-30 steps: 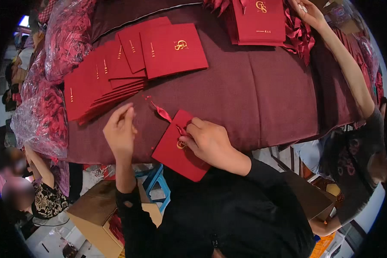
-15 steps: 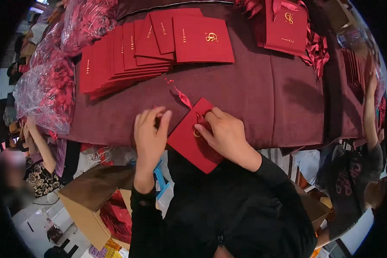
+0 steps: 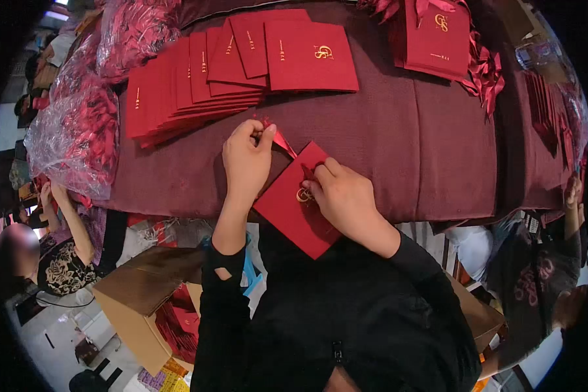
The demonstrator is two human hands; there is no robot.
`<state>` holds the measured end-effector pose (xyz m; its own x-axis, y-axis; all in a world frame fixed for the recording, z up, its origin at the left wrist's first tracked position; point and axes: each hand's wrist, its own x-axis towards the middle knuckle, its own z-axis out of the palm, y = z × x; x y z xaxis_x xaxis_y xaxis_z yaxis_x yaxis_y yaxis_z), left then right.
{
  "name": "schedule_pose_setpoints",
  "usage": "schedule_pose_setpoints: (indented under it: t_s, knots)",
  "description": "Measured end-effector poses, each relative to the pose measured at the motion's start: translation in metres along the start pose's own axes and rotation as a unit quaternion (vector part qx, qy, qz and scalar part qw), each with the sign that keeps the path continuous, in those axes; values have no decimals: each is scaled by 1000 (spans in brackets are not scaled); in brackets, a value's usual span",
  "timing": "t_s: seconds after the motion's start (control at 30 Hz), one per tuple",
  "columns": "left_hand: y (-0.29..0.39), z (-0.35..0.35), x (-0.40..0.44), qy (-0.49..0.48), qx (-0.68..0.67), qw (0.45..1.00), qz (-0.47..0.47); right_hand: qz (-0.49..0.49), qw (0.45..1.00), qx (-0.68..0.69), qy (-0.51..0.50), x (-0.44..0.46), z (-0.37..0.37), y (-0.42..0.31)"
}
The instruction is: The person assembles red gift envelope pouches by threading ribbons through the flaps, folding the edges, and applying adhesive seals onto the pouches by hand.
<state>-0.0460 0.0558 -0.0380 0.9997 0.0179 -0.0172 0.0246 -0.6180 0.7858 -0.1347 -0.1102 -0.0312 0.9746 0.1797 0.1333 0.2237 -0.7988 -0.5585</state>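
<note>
A flat red gift bag [image 3: 293, 210] with a gold emblem lies turned cornerwise at the table's front edge, its lower corner hanging over toward my lap. From its upper corner a red satin ribbon [image 3: 283, 144] runs up and to the left. My left hand [image 3: 247, 157] is closed, pinching the ribbon's far end between thumb and fingers. Over the bag's right side, my right hand [image 3: 346, 199] is closed on a dark red bit of ribbon [image 3: 308, 172] close to the emblem. Its palm covers part of the bag.
Overlapping red bags [image 3: 311, 55] fan across the back of the maroon-covered table [image 3: 385, 157]. A ribboned stack [image 3: 436, 39] sits back right. Plastic-wrapped ribbon bundles [image 3: 75, 140] lie left. A cardboard box [image 3: 134, 326] holding red pieces stands lower left. Other people work at both sides.
My left hand has moved up and right and now grips the ribbon end, which is drawn straighter. My right hand stays on the bag. The person at right has lowered an arm.
</note>
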Motion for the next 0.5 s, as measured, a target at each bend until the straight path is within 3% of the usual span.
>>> schedule_pose_setpoints:
  t_s: [0.17,0.27,0.33,0.4,0.5]
  knots:
    - [-1,-7,-6,-6,-18,1000,17,2,1000,6,-2,-1,2,1]
    - [7,-24,-42,62,73,995,15,-3,1000,0,2,0,1,2]
    - [7,-34,-75,-24,191,975,107,-8,1000,-7,17,-1,1,2]
    - [20,-34,-102,-47,318,934,153,2,1000,-15,10,0,-2,-1]
    - [21,-30,-113,-35,314,938,141,-21,999,-43,15,3,-1,-2]
